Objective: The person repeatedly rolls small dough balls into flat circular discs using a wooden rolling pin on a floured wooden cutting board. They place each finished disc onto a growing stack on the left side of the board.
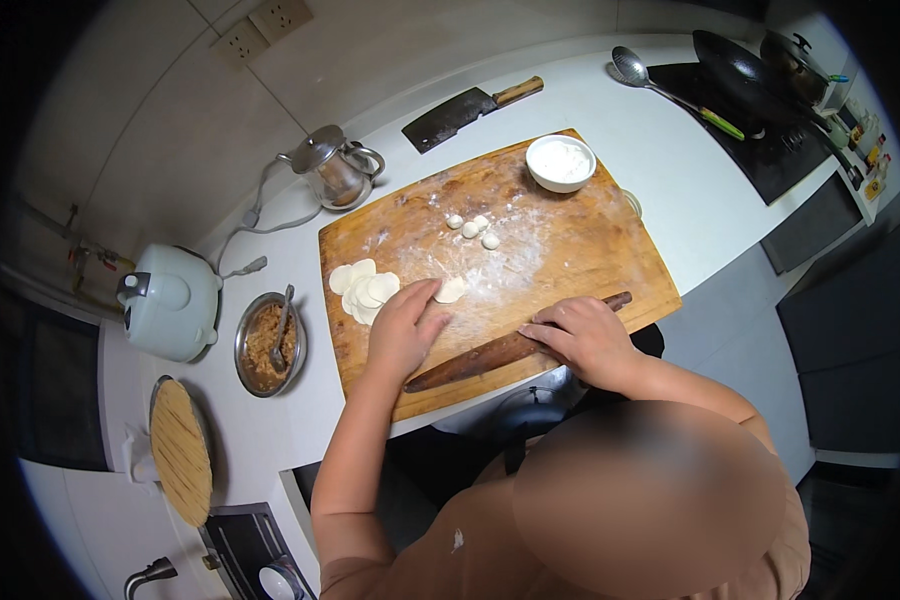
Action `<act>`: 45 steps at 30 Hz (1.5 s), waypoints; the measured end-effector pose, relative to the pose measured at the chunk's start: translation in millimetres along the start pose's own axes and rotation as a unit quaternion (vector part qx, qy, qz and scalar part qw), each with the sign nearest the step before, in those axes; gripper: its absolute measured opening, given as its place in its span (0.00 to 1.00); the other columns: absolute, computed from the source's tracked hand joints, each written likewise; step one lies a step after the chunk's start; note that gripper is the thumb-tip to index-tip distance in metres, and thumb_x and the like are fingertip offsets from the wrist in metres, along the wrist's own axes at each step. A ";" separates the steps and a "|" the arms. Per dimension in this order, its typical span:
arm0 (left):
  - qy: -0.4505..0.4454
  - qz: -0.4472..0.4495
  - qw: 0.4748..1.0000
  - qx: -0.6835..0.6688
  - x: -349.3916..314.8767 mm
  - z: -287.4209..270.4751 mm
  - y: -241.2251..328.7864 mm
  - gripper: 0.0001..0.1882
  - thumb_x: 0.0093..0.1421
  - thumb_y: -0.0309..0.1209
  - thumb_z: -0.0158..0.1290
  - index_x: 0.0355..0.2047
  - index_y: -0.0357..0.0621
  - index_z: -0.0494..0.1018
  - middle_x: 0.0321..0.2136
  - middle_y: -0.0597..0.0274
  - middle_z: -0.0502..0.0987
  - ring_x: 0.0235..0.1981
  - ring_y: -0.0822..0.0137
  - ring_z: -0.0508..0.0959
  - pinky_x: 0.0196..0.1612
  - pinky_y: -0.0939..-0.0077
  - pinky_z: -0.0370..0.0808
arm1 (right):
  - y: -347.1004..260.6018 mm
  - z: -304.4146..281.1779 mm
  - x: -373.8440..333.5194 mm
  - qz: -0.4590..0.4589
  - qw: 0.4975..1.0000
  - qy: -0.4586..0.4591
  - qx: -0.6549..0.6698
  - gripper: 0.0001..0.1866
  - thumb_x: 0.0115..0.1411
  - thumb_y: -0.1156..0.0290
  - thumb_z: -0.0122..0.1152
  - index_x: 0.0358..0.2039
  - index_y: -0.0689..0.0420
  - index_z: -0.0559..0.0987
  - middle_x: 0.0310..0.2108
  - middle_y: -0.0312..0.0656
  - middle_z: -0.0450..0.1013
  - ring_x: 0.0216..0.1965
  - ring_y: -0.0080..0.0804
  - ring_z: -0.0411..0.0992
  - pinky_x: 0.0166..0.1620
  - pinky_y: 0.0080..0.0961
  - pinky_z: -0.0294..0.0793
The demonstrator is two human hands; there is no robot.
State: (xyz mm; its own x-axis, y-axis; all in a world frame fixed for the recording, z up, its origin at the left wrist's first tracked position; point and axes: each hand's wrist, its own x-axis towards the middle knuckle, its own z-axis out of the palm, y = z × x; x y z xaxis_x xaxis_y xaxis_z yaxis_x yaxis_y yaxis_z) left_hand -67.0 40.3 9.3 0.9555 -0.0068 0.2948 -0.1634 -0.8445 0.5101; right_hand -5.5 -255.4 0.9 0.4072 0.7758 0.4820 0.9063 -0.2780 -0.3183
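Observation:
A wooden cutting board [610,235] dusted with flour lies in front of me. My right hand [590,345] rests over a dark tapered rolling pin [485,358], gripping it near the board's front edge. A small flattened dough disc [451,291] lies at the fingertips of my left hand [402,332], whose thumb and fingers are apart. Just left of that hand, several rolled dough wrappers [360,287] overlap in a pile. Several small dough balls [470,230] sit mid-board. At the far right corner of the board stands a white bowl [560,180] of flour.
Behind the board lie a cleaver [452,118] and a metal pot [332,172]. To the left are a steel bowl of filling with a spoon [282,335], a pale green appliance [175,300] and a round slatted tray [180,450]. A skimmer [635,70] and wok [740,75] are far right.

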 end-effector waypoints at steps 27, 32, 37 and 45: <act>-0.119 0.050 0.991 -0.034 16.2 19.7 5.4 0.14 0.64 0.30 0.54 0.50 0.46 0.79 0.49 0.56 0.81 0.55 0.55 0.77 0.67 0.57 0.65 | 2.4 0.2 6.4 0.003 1.000 0.007 0.015 0.17 0.57 0.69 0.61 0.49 0.50 0.80 0.42 0.35 0.75 0.43 0.37 0.73 0.47 0.35 0.70; -0.183 0.080 0.980 -0.012 19.5 14.2 1.4 0.25 0.68 0.35 0.47 0.64 0.47 0.66 0.65 0.55 0.66 0.67 0.57 0.64 0.72 0.53 0.53 | 3.5 0.7 6.7 -0.002 1.000 0.006 0.014 0.17 0.57 0.69 0.60 0.49 0.50 0.80 0.41 0.35 0.75 0.43 0.37 0.73 0.46 0.35 0.71; -0.285 0.108 0.938 0.164 29.8 15.7 14.7 0.33 0.70 0.41 0.43 0.72 0.45 0.50 0.73 0.57 0.50 0.73 0.59 0.50 0.74 0.54 0.45 | 7.3 1.7 6.2 -0.022 0.999 0.000 0.024 0.17 0.57 0.70 0.61 0.49 0.50 0.80 0.41 0.35 0.75 0.43 0.36 0.73 0.46 0.35 0.71; -0.222 0.093 0.960 0.142 23.9 27.9 9.2 0.36 0.68 0.40 0.46 0.72 0.44 0.49 0.73 0.55 0.51 0.73 0.55 0.51 0.74 0.53 0.45 | 6.4 -6.1 5.6 -0.012 1.000 -0.016 0.020 0.17 0.57 0.70 0.60 0.49 0.50 0.79 0.40 0.35 0.75 0.43 0.36 0.73 0.46 0.34 0.70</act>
State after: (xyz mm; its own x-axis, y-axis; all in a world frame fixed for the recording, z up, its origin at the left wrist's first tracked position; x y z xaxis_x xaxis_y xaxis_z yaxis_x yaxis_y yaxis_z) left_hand -38.8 17.4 -1.5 0.9371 -0.3461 -0.0462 -0.3282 -0.9182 0.2219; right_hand 3.2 -256.2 6.5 0.3807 0.7995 0.4646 0.9105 -0.2365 -0.3391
